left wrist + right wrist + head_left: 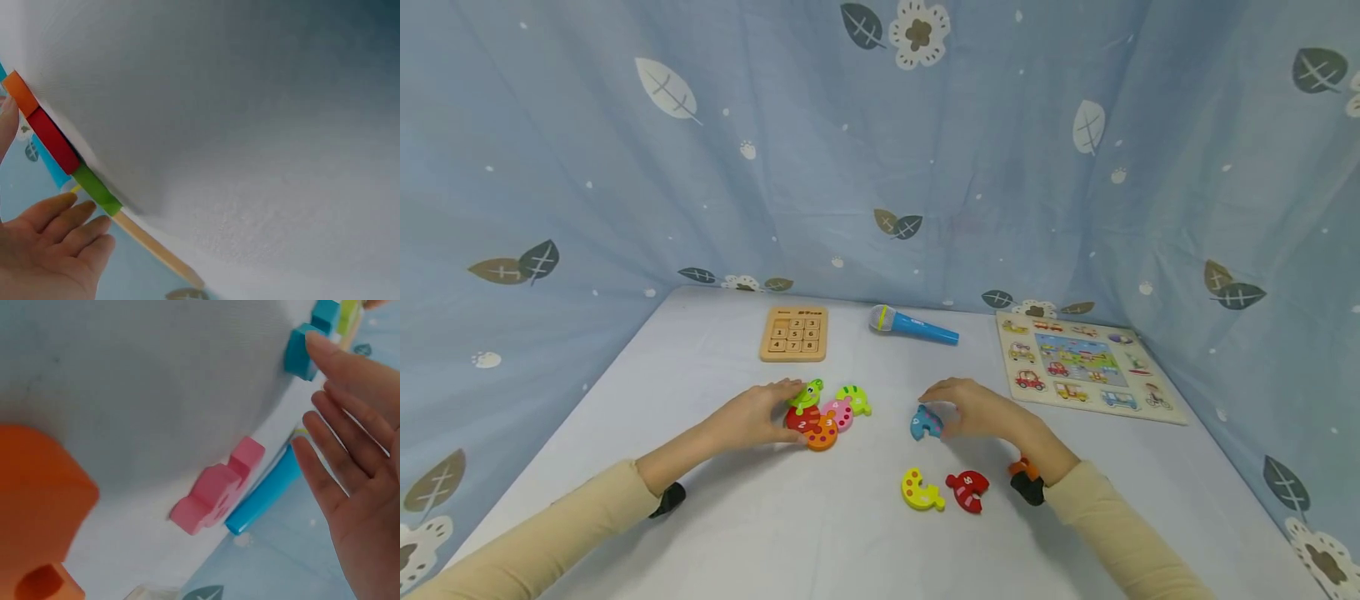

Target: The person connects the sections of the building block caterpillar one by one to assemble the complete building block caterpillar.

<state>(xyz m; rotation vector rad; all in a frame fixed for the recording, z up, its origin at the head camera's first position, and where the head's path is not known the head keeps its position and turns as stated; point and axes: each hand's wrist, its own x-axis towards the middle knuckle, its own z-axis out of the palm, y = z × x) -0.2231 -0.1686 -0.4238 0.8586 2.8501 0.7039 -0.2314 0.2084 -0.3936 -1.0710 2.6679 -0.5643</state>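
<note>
My left hand [767, 417] spans a row of joined wooden caterpillar puzzle pieces. Its fingertips lie at the green head piece [806, 395], its thumb beside the orange piece [822, 435]. Between these sits a red piece [802, 418] marked 2; pink [838, 413] and light green [853, 401] pieces continue the row. My right hand [973, 408] arches at a blue puzzle piece [925, 423]. In the right wrist view its thumb overlaps that blue piece [301, 353], while the other fingers are extended and spread apart. A loose pink piece [215, 494] lies past this hand, hidden in the head view.
Nearer me lie a yellow piece [920, 490] and a red piece [968, 490]. An orange piece [44, 494] is close under the right wrist. Along the back are a wooden number board [794, 334], a blue toy microphone [917, 325] and a vehicle picture puzzle [1082, 365].
</note>
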